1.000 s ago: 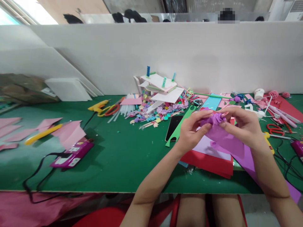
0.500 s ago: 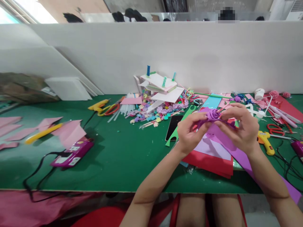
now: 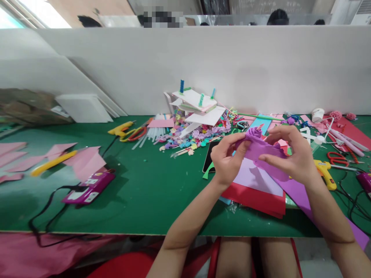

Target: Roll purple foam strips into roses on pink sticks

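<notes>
My left hand point(image 3: 227, 160) pinches a purple paper flower point(image 3: 254, 133) between thumb and fingers. Its top is rolled into tight curled petals, and a loose wavy-edged strip point(image 3: 265, 151) of the same purple spreads to the right. Close to that strip is my right hand point(image 3: 295, 156), its thumb and fingers apart; whether the thumb touches the strip I cannot tell. Below both hands lie a lilac sheet point(image 3: 255, 179) and red sheets point(image 3: 261, 200). A long purple strip point(image 3: 300, 199) runs under my right forearm.
A dark phone point(image 3: 209, 156) lies left of the sheets. Further right are a yellow glue gun point(image 3: 327, 175) with cables and red-handled scissors point(image 3: 337, 158). Behind stands a pile of small colourful flowers point(image 3: 199, 133). Another yellow glue gun point(image 3: 120, 129) and a purple box point(image 3: 89, 188) lie leftward.
My right hand's fingers have parted from the rolled flower. My left hand has shifted slightly left with it, and the wavy strip now shows spread out between the hands.
</notes>
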Available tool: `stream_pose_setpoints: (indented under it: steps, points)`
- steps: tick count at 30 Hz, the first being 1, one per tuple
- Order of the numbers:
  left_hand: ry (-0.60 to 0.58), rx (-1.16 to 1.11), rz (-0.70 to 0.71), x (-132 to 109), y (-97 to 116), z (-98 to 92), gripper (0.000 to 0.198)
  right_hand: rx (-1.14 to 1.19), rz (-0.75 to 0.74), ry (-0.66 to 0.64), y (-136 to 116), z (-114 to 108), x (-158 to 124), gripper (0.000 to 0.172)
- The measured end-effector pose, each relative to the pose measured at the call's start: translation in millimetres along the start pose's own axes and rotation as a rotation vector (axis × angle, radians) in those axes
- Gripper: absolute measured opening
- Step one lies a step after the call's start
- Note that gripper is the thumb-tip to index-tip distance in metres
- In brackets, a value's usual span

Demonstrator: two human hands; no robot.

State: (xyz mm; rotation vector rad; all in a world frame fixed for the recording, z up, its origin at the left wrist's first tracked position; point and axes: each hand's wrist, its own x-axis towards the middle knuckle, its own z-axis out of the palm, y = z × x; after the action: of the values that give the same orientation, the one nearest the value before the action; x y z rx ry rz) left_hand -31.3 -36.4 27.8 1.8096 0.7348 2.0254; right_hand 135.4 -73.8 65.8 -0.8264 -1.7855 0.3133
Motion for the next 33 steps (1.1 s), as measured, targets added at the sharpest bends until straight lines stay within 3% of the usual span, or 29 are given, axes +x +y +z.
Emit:
stream_pose_setpoints:
  steps: [6, 19, 30, 33]
  points:
    - [0.037, 0.01, -0.049, 2.9, 1.9, 0.0, 0.012, 0.0, 0.106, -0.065, 1.1, -5.1, 0.3, 0.023]
    - [0.046, 0.042, 0.129, 4.7, -4.6, 1.4, 0.011, 0.049, 0.196, -0.009, -6.0, 0.1, 1.4, 0.008]
    - [0.062, -0.034, 0.159, 4.0, -6.0, 2.1, 0.015, -0.146, 0.033, -0.03, -3.7, 3.2, 0.8, 0.009]
    - [0.019, -0.085, 0.165, 3.0, -6.1, 1.0, 0.015, -0.204, -0.024, -0.01, -4.8, 3.5, -0.4, 0.008]
